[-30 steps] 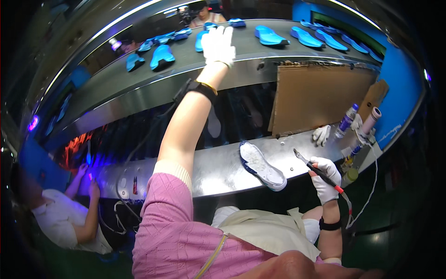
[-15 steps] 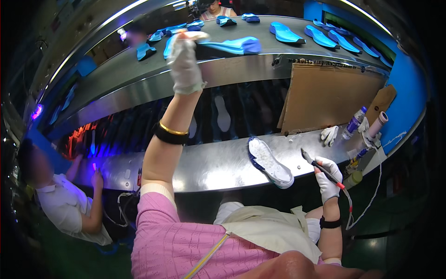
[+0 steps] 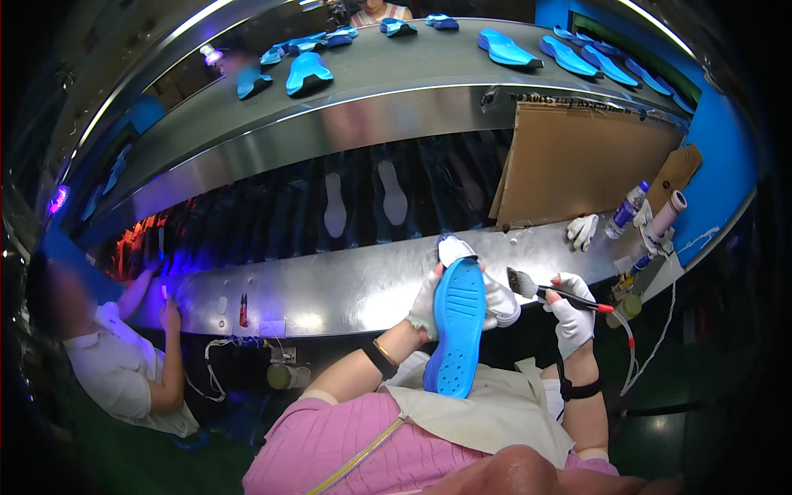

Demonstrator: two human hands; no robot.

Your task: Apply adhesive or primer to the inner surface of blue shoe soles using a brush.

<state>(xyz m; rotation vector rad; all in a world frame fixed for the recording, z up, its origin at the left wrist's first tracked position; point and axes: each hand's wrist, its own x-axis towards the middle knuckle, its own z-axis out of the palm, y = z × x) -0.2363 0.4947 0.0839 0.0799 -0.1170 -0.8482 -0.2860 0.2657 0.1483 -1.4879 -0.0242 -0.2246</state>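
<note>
A blue shoe sole (image 3: pixel 460 326) is in my left hand (image 3: pixel 424 304), which wears a white glove with bare fingertips and is closed around the sole's edge. The sole's grooved and perforated side shows, tilted, above my apron. Partly hidden behind it, a white sole with a dark blue rim (image 3: pixel 455 247) lies on the metal bench. My right hand (image 3: pixel 575 320), in a similar glove, grips a brush (image 3: pixel 569 299) by its black handle. The brush's dark bristles point left, close to the white sole. A tube with red bands trails from the handle's end.
Blue soles (image 3: pixel 507 49) lie on the upper belt (image 3: pixel 396 62); dark slots with flat sole shapes (image 3: pixel 393 194) run below. Cardboard (image 3: pixel 586 165), a loose glove (image 3: pixel 582 232) and a bottle (image 3: pixel 629 208) stand at right. A co-worker (image 3: pixel 132 363) sits at left.
My left hand has come down from the upper belt to my front with a blue sole. The brush in my right hand has turned, its bristles now showing broadside.
</note>
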